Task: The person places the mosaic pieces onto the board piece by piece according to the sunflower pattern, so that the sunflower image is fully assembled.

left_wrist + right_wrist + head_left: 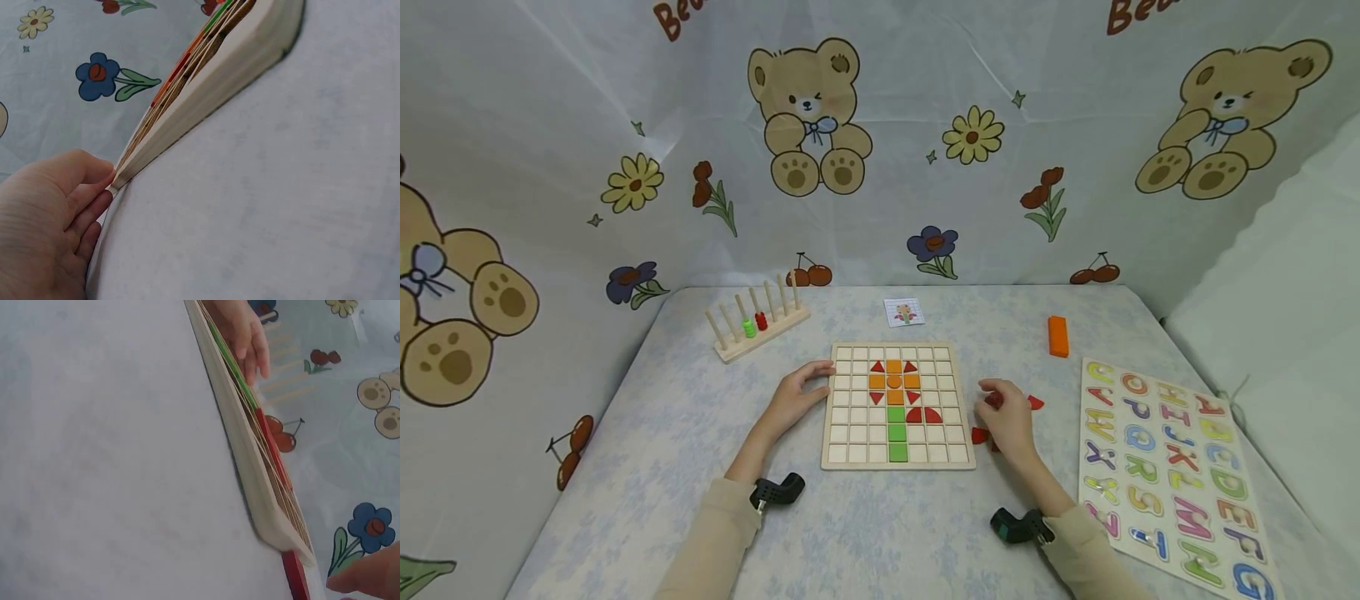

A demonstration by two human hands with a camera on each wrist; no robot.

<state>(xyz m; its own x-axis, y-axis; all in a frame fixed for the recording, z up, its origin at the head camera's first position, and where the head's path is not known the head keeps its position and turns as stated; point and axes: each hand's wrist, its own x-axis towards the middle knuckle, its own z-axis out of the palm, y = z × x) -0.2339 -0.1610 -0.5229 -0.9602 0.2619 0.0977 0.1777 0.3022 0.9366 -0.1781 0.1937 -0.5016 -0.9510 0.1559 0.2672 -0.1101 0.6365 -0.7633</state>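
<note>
A square wooden grid board (pixel 850 454) lies mid-table. Orange, red and green pieces in it form a pattern, with two red quarter-round pieces (pixel 932 415) right of the green column. At the board's left edge my left hand (pixel 793 400) grips the rim; in the left wrist view, thumb and fingers (pixel 81 172) meet at a corner. My right hand (pixel 1011 421) hovers among loose red pieces (pixel 979 436) beside the board, thumb and forefinger apart. A dark red piece shows through that gap. In the right wrist view one fingertip (pixel 350 581) appears near a red piece (pixel 296 575).
A small pattern card (pixel 905 312) lies behind the board. At the back left stands a peg rack (pixel 763 333) with green and red beads. An orange block (pixel 1057 337) sits at the back right, and a letter puzzle board (pixel 1157 467) takes up the right side.
</note>
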